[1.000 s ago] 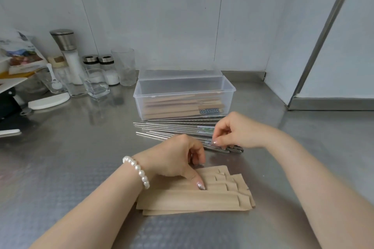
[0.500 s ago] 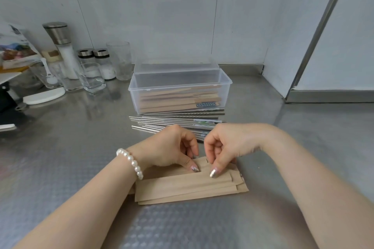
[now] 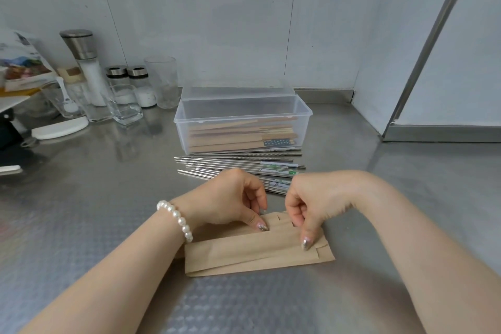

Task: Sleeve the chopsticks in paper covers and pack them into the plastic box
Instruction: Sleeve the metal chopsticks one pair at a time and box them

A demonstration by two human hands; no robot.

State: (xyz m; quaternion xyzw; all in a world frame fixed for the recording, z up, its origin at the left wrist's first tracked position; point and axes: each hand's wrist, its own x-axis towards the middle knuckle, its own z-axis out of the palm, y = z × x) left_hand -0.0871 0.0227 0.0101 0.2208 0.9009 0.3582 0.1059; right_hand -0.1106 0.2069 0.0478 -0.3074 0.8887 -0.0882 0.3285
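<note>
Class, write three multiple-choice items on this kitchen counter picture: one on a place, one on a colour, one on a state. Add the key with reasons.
1. Where do the loose metal chopsticks lie?
A. inside the box
B. on the counter in front of the plastic box
C. on the paper covers

2. What colour are the paper covers?
A. brown
B. white
C. green

3. What state is the plastic box in?
A. lidded and empty
B. tipped over
C. open, holding sleeved chopsticks

Key: 1 B, they lie between the box and the hands; 2 A, the stack under the left hand and right hand is brown; 3 C, no lid on top, brown sleeves inside.
</note>
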